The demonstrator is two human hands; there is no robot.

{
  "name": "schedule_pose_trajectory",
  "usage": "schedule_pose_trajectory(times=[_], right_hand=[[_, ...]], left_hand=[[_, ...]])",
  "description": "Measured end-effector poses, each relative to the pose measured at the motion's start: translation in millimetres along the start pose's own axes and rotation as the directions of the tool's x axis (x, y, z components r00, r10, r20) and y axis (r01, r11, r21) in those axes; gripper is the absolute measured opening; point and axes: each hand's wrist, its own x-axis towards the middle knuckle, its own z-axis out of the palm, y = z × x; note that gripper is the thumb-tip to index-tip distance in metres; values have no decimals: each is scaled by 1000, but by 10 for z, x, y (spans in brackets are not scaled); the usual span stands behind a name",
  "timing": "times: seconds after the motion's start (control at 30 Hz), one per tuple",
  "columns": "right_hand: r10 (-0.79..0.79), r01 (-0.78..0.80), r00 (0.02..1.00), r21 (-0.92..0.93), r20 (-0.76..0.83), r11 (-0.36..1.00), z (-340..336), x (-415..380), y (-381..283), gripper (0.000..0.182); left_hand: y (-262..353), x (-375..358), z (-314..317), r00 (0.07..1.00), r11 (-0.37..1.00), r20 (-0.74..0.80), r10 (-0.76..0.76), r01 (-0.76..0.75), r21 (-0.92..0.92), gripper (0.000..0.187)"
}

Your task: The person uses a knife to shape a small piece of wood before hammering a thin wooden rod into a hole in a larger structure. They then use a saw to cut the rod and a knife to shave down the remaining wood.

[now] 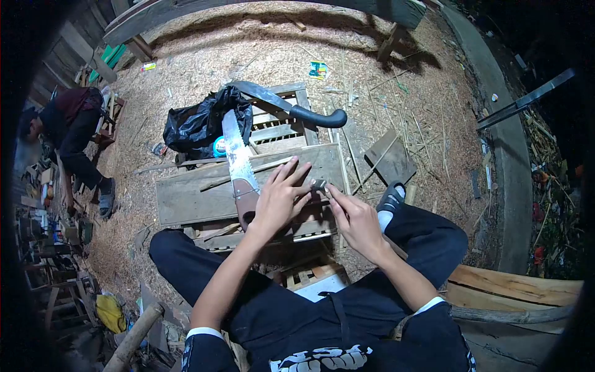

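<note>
My left hand [279,201] lies over a wooden board [180,195] with its fingers spread, the nearest fingertips close to a small dark block-like piece [318,185]. The thumb and fingertips of my right hand [356,224] are pinched at that piece's right side; its exact kind is too small to tell. A handsaw [236,155] with a brown handle rests on the board, left of my left hand. Beyond it, a machete [266,97] with a black handle lies across a slatted wooden crate [276,132]. A black plastic bag [197,124] and a round blue-and-white item [219,147] sit beside the saw.
Sawdust covers the ground [248,59]. A loose plank piece [392,158] and thin sticks lie to the right. Another person [77,130] bends over at the far left. A wooden beam [260,5] spans the top, and planks [508,285] lie at the lower right.
</note>
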Motion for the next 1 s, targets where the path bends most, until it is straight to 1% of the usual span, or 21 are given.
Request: schedule_pose_trajectory(times=[0.03,0.07,0.13,0.17,0.2,0.27,0.33,0.4,0.47,0.53,0.6,0.67,0.73,0.8,0.87,0.93,1.0], right_hand=[[-13,16,999,91,-29,996,-39,10,-41,41],[-13,15,1000,93,-23,996,-29,2,-43,41],[-29,45,990,115,-141,992,-15,-25,-52,40],[-13,24,994,92,-108,995,-4,-13,-39,40],[-17,27,994,90,-111,996,-5,-7,-17,40],[-9,9,1000,-28,-12,1000,-1,4,20,41],[12,-12,1000,-2,13,1000,-60,20,-61,41],[-17,33,989,107,-148,994,-33,3,-80,41],[-11,20,991,71,-130,997,8,9,-14,41],[-9,9,1000,-79,-8,997,-23,61,-17,42],[-6,6,1000,-77,3,997,-61,53,-61,42],[-44,51,986,40,-159,998,-43,37,-87,41],[-52,56,986,18,-161,998,16,24,-4,41],[-24,23,1000,-141,0,990,2,47,6,43],[-36,35,999,-116,-14,993,-46,58,-60,43],[-60,62,988,10,-141,998,-46,45,-91,40],[-56,57,989,6,-136,998,13,24,-7,40]], left_hand=[[-8,1,3,1000,1000,-3,-6,6,1,26],[-5,-4,16,1000,1000,6,-18,18,-15,26],[1,-23,21,999,999,21,-26,26,-33,26],[-2,-23,11,999,1000,26,-21,21,-23,26],[-6,-8,4,1000,1000,26,-16,16,-12,25],[-1,0,-2,1000,1000,20,-8,8,-10,25],[4,-8,-2,1000,1000,18,-14,14,-12,25],[16,-8,0,1000,998,2,-31,31,-56,25],[17,-2,1,999,998,13,-34,35,-50,26],[-1,1,20,1000,999,-19,-10,9,-34,26],[-20,-2,35,1000,999,-14,-18,17,-40,25],[0,-25,32,1000,998,2,-22,22,-56,25],[0,-9,1,1000,999,14,-16,17,-39,24],[-4,5,1,1000,1000,5,-11,11,-17,24],[-7,-4,8,1000,1000,8,-8,8,-19,24],[-7,-30,19,1000,1000,14,-17,17,-25,24],[-11,-13,12,1000,1000,12,-16,16,-27,25]])
